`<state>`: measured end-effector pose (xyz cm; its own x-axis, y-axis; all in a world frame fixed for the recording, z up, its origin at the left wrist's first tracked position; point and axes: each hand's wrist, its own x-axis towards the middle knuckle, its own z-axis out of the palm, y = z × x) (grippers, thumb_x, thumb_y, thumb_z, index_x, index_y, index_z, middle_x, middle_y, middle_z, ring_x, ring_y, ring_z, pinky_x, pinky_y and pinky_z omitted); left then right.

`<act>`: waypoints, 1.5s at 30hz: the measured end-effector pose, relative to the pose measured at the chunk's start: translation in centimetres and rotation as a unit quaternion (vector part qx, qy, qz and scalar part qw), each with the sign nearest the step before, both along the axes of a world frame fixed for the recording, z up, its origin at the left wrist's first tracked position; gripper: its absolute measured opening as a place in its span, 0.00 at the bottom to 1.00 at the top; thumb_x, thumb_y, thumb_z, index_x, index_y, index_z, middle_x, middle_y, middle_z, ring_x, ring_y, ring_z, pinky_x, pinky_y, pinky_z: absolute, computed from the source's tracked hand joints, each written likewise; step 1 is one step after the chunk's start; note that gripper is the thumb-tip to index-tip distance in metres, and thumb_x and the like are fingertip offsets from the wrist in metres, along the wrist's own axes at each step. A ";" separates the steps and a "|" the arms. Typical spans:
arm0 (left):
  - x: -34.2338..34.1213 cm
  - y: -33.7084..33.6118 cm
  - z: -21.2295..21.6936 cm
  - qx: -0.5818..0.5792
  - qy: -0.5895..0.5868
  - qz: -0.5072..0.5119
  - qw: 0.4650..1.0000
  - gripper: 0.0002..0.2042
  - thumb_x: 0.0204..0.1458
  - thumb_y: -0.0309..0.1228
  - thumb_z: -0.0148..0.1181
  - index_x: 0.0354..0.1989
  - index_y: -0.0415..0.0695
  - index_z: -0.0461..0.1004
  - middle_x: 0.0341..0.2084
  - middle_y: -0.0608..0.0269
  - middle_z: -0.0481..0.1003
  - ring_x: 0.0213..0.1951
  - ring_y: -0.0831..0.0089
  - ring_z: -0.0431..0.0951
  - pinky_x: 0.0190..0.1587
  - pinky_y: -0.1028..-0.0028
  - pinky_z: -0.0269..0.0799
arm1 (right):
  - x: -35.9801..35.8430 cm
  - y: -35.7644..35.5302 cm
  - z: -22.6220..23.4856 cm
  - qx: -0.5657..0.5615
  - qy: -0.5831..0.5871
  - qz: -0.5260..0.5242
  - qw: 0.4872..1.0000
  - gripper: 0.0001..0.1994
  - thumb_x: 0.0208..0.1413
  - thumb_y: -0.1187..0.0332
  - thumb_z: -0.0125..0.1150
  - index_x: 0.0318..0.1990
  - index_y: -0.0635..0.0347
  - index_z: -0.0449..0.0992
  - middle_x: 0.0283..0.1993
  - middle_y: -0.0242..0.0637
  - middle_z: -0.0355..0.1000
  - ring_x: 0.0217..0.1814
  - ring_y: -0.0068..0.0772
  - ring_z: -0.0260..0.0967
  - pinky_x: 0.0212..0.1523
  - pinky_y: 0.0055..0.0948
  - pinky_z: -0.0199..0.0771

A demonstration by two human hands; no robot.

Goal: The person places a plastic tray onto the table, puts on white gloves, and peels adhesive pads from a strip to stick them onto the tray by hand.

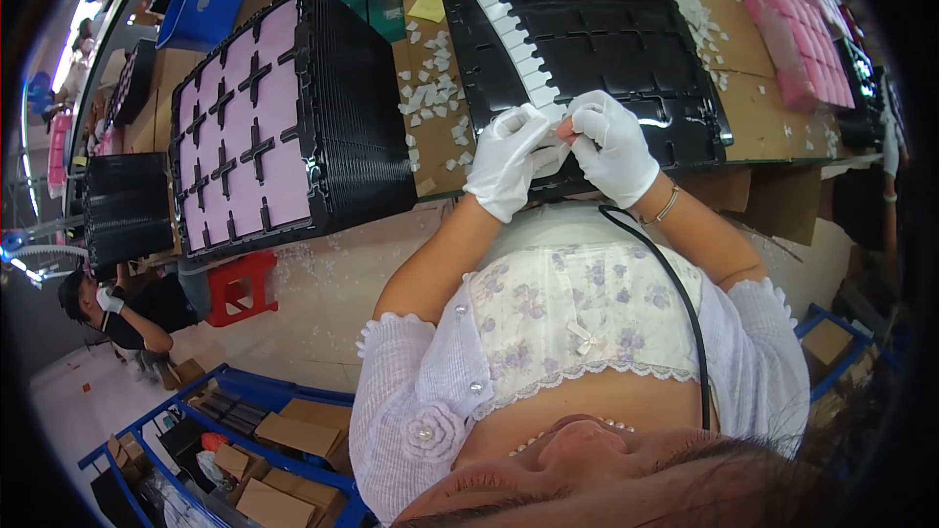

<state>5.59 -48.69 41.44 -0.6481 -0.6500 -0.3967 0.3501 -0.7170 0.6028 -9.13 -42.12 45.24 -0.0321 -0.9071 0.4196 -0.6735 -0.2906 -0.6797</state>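
A long strip of white tabbed pieces (pixel 506 27) runs down from the far edge across the black moulded tray (pixel 606 34) to my hands. My left hand (pixel 511 158), in a white glove, is closed on the near end of this strip. Beside it, almost touching, my right hand (pixel 614 145) is also gloved, with a bare fingertip showing. Its thumb and fingers are pinched together at the strip's end; whatever lies between them is too small and hidden to make out. Both hands are over the tray's near edge.
To the left stands a tall stack of black trays (pixel 362 127) with pink sheet showing in the top one. Small white scraps (pixel 430 93) litter the cardboard-covered table (pixel 743 127). Pink packs (pixel 800 44) lie at the right. A blue bin (pixel 201 8) sits far left. A black cable (pixel 675 284) hangs before me.
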 end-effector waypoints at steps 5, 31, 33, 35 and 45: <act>-0.4 0.1 -0.5 -0.076 -0.047 0.005 0.996 0.09 0.54 0.29 0.52 0.41 0.40 0.67 0.36 0.60 0.73 0.34 0.73 0.75 0.36 0.74 0.73 | -0.3 0.0 -0.8 0.022 -0.056 -0.002 0.998 0.08 0.37 0.83 0.54 0.27 0.61 0.71 0.31 0.38 0.67 0.33 0.38 0.67 0.35 0.28 0.69; 0.6 -1.2 0.7 -0.387 -0.160 0.271 0.867 0.33 0.42 0.22 0.61 0.58 0.38 0.52 0.43 0.57 0.64 0.44 0.72 0.68 0.49 0.73 0.63 | 3.8 -2.8 -0.5 0.142 -0.251 0.090 0.953 0.06 0.46 0.71 0.59 0.25 0.63 0.71 0.25 0.36 0.67 0.26 0.28 0.64 0.29 0.25 0.65; 0.3 -1.6 0.8 -0.304 -0.166 0.271 0.898 0.32 0.42 0.22 0.62 0.57 0.37 0.53 0.42 0.57 0.64 0.42 0.73 0.69 0.46 0.74 0.66 | 4.3 -2.3 -0.9 0.148 -0.219 0.105 0.959 0.05 0.44 0.71 0.59 0.24 0.63 0.71 0.24 0.37 0.67 0.25 0.29 0.64 0.29 0.25 0.65; 0.4 -1.9 0.1 -0.283 -0.145 0.256 0.913 0.31 0.43 0.21 0.61 0.56 0.37 0.54 0.41 0.57 0.65 0.40 0.73 0.69 0.44 0.74 0.67 | 5.0 -1.9 0.1 0.165 -0.204 0.113 0.958 0.05 0.41 0.71 0.60 0.22 0.63 0.71 0.23 0.39 0.67 0.25 0.31 0.66 0.29 0.26 0.66; 3.3 -3.6 -0.1 -0.027 0.068 0.212 0.975 0.36 0.50 0.61 0.41 0.54 0.38 0.58 0.46 0.48 0.65 0.48 0.54 0.68 0.52 0.52 0.63 | 1.8 -3.5 -0.2 0.175 -0.195 0.061 0.963 0.08 0.46 0.69 0.59 0.31 0.64 0.75 0.29 0.39 0.70 0.32 0.29 0.69 0.34 0.23 0.68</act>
